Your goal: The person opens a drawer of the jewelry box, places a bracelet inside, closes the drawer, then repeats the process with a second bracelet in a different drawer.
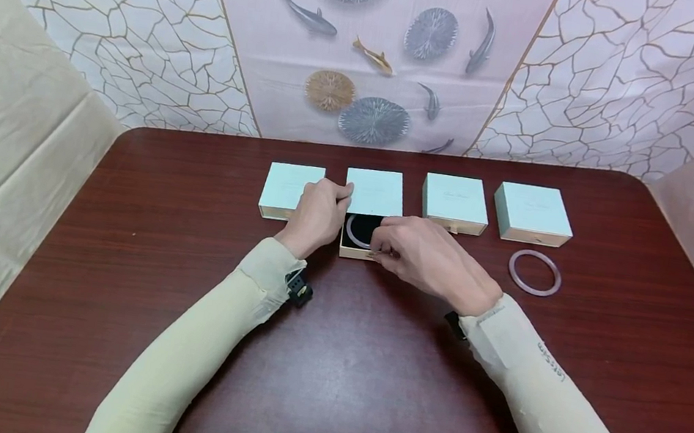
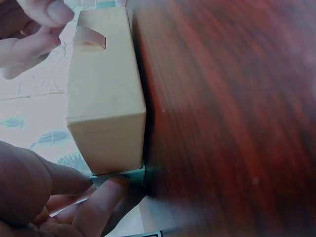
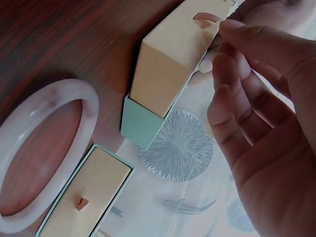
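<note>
The left hand [image 1: 318, 214], at eight o'clock of the sleeve [image 1: 375, 191], grips its side. The right hand [image 1: 425, 253], at four o'clock, has curled fingers beside the tab [image 2: 91, 37] of the drawer [image 1: 353, 253]; whether it pinches anything, I cannot tell. The drawer juts out toward six o'clock, the inner bangle [image 1: 352, 236] lying in it. The first box [image 1: 293, 185] stands at nine o'clock, the third box [image 1: 456, 198] and fourth box [image 1: 534, 212] at three. The loose bangle [image 1: 532, 291] lies at the fourth box's six o'clock on the table [image 1: 324, 376].
</note>
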Motion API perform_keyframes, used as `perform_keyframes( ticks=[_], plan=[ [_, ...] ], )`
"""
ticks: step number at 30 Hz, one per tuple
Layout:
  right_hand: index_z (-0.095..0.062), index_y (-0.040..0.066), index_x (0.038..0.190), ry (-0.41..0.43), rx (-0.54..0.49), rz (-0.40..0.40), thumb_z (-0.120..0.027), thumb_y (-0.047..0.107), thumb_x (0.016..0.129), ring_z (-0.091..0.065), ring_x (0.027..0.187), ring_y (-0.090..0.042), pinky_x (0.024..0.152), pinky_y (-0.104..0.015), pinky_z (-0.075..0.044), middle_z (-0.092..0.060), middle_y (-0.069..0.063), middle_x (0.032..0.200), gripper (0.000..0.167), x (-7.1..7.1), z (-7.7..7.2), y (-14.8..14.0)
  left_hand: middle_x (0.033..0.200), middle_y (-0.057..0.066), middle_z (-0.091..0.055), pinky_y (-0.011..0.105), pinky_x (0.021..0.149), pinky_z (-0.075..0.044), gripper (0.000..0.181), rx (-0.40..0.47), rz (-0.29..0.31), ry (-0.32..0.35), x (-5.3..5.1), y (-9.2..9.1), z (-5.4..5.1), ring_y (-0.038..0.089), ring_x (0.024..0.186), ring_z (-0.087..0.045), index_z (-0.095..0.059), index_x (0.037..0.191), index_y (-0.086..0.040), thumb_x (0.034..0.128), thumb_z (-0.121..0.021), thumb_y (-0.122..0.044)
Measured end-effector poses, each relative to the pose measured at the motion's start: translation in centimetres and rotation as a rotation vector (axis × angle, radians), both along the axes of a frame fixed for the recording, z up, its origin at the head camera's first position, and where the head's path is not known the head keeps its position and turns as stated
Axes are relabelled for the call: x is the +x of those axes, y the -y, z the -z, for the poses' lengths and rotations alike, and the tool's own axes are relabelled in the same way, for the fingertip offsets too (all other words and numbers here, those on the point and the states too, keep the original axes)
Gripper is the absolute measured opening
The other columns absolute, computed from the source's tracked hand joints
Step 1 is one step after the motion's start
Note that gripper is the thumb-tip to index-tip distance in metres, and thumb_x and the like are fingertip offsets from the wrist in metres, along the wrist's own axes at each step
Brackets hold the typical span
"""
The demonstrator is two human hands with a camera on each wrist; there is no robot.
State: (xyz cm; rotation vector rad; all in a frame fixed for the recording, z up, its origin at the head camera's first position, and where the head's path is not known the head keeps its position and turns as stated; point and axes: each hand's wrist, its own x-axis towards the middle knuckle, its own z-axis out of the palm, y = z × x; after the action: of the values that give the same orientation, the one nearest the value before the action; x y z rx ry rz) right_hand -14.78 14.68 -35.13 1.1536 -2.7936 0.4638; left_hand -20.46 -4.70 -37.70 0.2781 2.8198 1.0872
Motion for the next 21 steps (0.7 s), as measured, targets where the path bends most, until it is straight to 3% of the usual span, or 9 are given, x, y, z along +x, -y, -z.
perform_keyframes(
  ticks=[3,7,10,17,21],
  plan=[
    [-0.072,0.019,0.081,0.007,0.019,0.015,-0.078,0.008,0.088,-0.058,0.071,-0.005,0.064,-0.025,-0.049,-0.062,0.009,0.079,0.014,0.08,0.04,0.16,0.121,0.010,-0.073,0.023,0.046,-0.031,0.038,0.000,-0.001,0.001,0.02,0.04,-0.03,0.012,0.039,-0.035,-0.056,0.146,-0.017,0.1092,-0.048,-0.018],
    [-0.075,0.021,0.082,-0.011,0.057,0.025,-0.078,0.009,0.087,-0.061,0.071,-0.005,0.065,-0.027,-0.052,-0.065,0.010,0.081,0.013,0.20,0.14,0.35,0.095,0.011,-0.071,0.023,0.046,-0.031,0.038,0.000,-0.004,0.004,0.02,0.04,-0.11,0.013,0.039,-0.036,-0.055,0.147,-0.018,0.1093,-0.048,-0.019],
    [-0.076,0.022,0.081,-0.028,0.074,0.022,-0.075,0.007,0.087,-0.059,0.068,-0.004,0.063,-0.027,-0.052,-0.066,0.012,0.079,0.016,0.24,0.23,0.39,0.090,0.011,-0.070,0.023,0.047,-0.031,0.038,0.001,-0.006,0.002,0.03,0.01,-0.16,0.012,0.041,-0.037,-0.055,0.147,-0.018,0.1092,-0.048,-0.019],
    [-0.078,0.022,0.080,-0.051,0.094,0.024,-0.073,0.007,0.087,-0.056,0.063,-0.003,0.059,-0.027,-0.051,-0.067,0.015,0.073,0.017,0.29,0.48,0.55,0.111,0.011,-0.074,0.023,0.047,-0.032,0.038,-0.004,-0.004,-0.002,0.07,0.00,-0.14,0.012,0.042,-0.038,-0.056,0.146,-0.018,0.1091,-0.048,-0.019],
    [-0.072,0.024,0.070,-0.090,0.104,0.037,-0.072,0.006,0.086,-0.052,0.057,-0.005,0.053,-0.028,-0.047,-0.061,0.016,0.064,0.024,0.40,0.71,0.78,0.120,0.011,-0.074,0.023,0.048,-0.031,0.038,-0.002,-0.008,0.001,0.11,-0.02,-0.13,0.011,0.044,-0.040,-0.056,0.146,-0.018,0.1089,-0.049,-0.019]
  ],
)
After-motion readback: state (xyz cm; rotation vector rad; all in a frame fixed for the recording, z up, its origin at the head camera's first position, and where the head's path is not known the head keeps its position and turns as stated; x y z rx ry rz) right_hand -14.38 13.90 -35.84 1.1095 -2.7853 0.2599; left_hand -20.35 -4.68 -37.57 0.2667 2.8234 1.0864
